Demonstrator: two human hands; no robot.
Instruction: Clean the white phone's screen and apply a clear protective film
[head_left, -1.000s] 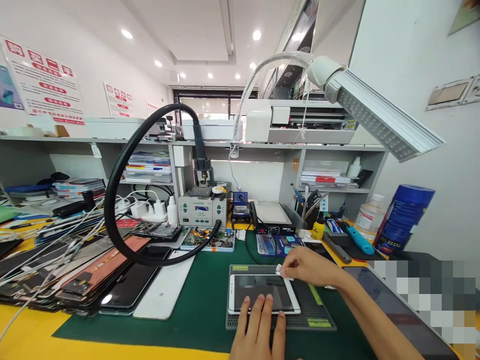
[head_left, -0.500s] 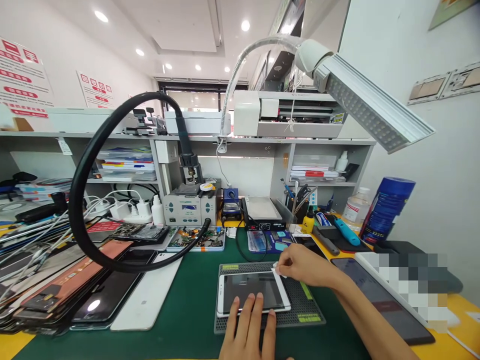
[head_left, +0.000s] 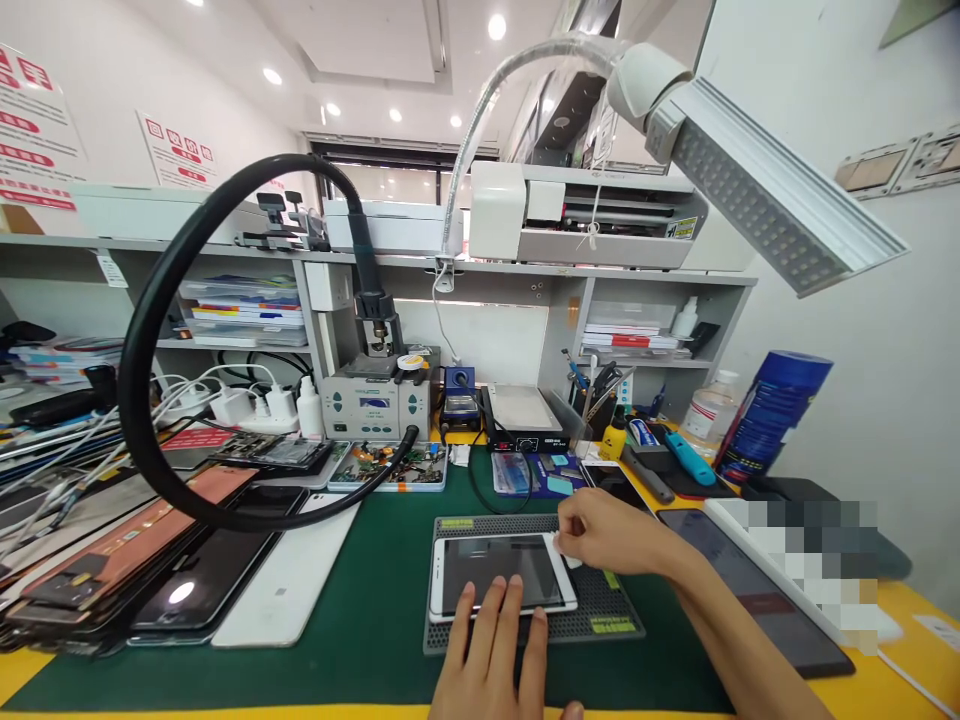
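Note:
A white tablet with a dark screen [head_left: 499, 565] lies flat on a grey perforated pad [head_left: 600, 600]. My left hand [head_left: 491, 655] rests palm down over its lower edge, fingers spread across the glass and frame. At the tablet's upper right corner, my right hand [head_left: 604, 528] pinches a small white wipe [head_left: 568, 557] and presses it to the short side edge. Most of the wipe is hidden under the fingers.
A green mat [head_left: 375, 600] covers the bench. Stacked tablets and phone parts [head_left: 135, 560] fill the left, with a thick black hose [head_left: 142, 470] arching over them. A rework station [head_left: 375, 405] stands behind. Another dark tablet [head_left: 750, 590] lies right, near my forearm.
My right hand has shifted slightly down along the tablet's right edge with the wipe. My left hand stays on the tablet. The whole view has tilted a little.

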